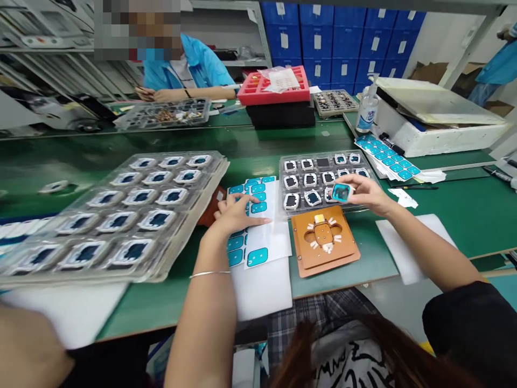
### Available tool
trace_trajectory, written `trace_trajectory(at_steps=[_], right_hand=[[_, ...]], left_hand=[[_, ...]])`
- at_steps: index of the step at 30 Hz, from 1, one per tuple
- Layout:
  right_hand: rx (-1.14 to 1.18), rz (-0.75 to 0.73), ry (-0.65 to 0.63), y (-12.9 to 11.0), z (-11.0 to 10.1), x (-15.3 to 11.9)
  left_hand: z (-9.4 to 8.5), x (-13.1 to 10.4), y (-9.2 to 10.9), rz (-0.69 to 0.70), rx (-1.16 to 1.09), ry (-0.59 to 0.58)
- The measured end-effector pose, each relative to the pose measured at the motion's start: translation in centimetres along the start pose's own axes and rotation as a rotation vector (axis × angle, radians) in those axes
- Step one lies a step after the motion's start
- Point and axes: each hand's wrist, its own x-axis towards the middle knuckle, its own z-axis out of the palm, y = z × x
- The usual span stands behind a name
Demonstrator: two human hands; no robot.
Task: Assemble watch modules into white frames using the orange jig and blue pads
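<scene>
My left hand [237,214] lies with fingers spread on a white sheet of blue stickers [257,257], holding nothing. Raised over the front right of a clear tray [323,161], my right hand [365,195] grips a small square part with a blue face [341,192] between thumb and fingers. Several white-rimmed dark parts sit in that tray's pockets. Just in front of it is an orange-brown fixture [326,241] with a recessed middle and small white pieces around it.
A large tray of similar parts [139,196] stands at left. Behind are a red tray [274,86], a pump bottle [367,110], a foam box [440,121] and more stickers [388,156]. Across the table sits a person in blue [205,62]; a bare arm [30,350] shows at lower left.
</scene>
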Motion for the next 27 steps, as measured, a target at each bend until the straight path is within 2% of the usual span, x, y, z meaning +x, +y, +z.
trace_trajectory(at_steps=[2,4,6,8,12,16,23,27], right_hand=[[-0.405,0.014,0.087,-0.2,-2.1,2.0],[-0.832,0.08,0.014,-0.5,-4.2,4.7],[-0.994,0.122,-0.06,-0.9,-5.8,7.5],[-1.073,0.138,-0.101,-1.1,-6.5,10.0],[-1.226,0.149,-0.127,-0.7,-5.6,12.8],[-1.302,0.081,-0.129,-0.5,-3.8,11.8],[-1.198,0.001,-0.324,0.2,-3.2,7.3],[-1.126,0.004,-0.272,0.9,-3.3,6.8]], left_hand=[[0.0,0.0,0.0,0.001,-0.007,0.006],[0.0,0.0,0.1,0.005,-0.01,-0.003],[-0.1,0.0,0.2,0.014,-0.01,-0.019],[-0.2,0.0,0.1,0.023,-0.013,-0.028],[-0.3,-0.4,-0.2,0.041,-0.033,-0.018],[-0.3,-0.4,-0.7,0.046,-0.053,-0.004],[-0.1,0.1,-0.5,0.045,-0.083,-0.002],[-0.1,-0.2,-0.1,0.051,-0.096,0.021]])
